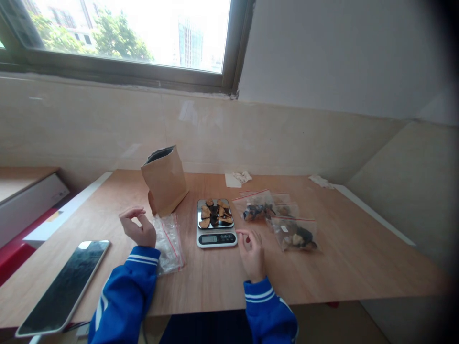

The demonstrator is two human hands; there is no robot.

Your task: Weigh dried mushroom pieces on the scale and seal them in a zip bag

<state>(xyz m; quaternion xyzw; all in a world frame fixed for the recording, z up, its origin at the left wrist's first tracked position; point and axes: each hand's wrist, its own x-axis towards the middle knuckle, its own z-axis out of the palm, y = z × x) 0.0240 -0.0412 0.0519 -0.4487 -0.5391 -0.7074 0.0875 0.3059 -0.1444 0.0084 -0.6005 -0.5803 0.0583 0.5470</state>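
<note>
Wooden surface (358,267) fills the lower frame, w/ a window (118,33) across the upper left. Tablet (64,286) lies dark-screened at lower left. Brown paper bag (165,180) stands open-topped and tilted, centre-left. Three filled zip bags (278,217) w/ red strips sit right of centre, holding dark and tan dried pieces; those look done. Stack of empty zip bags (168,243) lies flat by the left wrist, so more portions seem left to do. Small digital scale (216,223) sits mid-frame, its tray loaded w/ dried slices (215,213), display on but digits too small to read; this portion looks weighed or nearly so, not yet bagged. Crumpled tissue (238,178) rests near the back wall.

Left hand (138,227) is raised just above the empty bags, fingers loosely curled, holding nothing. Right hand (252,253) rests just beside the scale's front right corner, fingers bent together, nothing gripped as far as can be told.
</note>
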